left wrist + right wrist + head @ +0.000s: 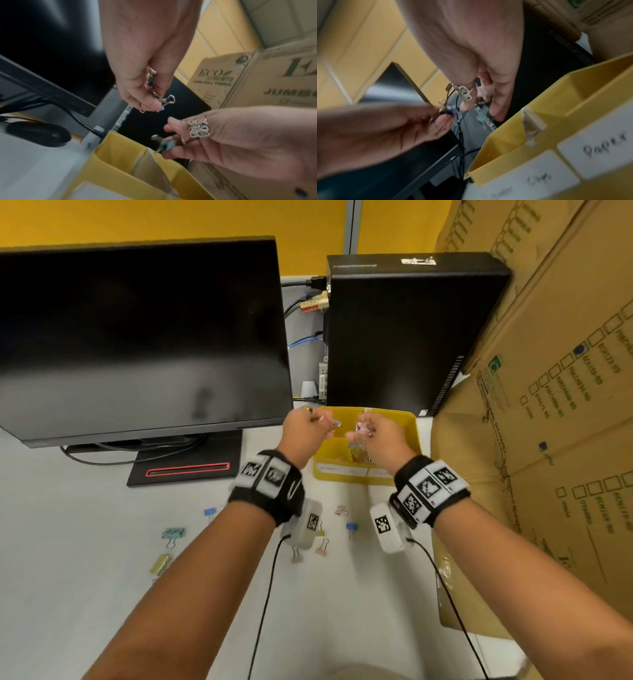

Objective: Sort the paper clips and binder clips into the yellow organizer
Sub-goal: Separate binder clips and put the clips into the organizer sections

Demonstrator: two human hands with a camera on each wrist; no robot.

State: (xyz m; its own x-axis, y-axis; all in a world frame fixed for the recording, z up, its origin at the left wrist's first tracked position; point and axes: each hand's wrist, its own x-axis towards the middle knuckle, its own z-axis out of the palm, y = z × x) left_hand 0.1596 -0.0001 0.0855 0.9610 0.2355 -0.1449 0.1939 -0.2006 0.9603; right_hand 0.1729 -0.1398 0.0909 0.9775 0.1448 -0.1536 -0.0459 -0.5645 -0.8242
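both hands are hovering over the yellow organizer (409, 426), which is sitting on the white worktop (85, 542) in front of a black computer case (404, 330) and beside stacked cardboard boxes (548, 405). the left hand (303, 428) is curling its fingers round a small bunch of binder clips (164, 100); the left wrist view is showing wire handles and a blue tip poking out below the fingertips. the right hand (380, 433), wearing a butterfly ring (199, 129), is pinching a greenish binder clip (167, 146) just above the organizer's rim, and something pink is showing between its fingers in the head view, too blurred to identify. the organizer is divided into compartments, with a taped divider (532, 121), and white labels (594, 150) are sticking to its front wall; one is reading "paper", another seemingly "clips". what is lying inside the compartments is too blurred to tell.

more binder clips are lying scattered on the worktop nearer the person: a green one (173, 534), a gold one (160, 564), a blue one (210, 512), another blue one (351, 527), and pink ones (341, 510) and (322, 547). a dark monitor (137, 337) is standing to the left on its stand, with cables trailing behind it.
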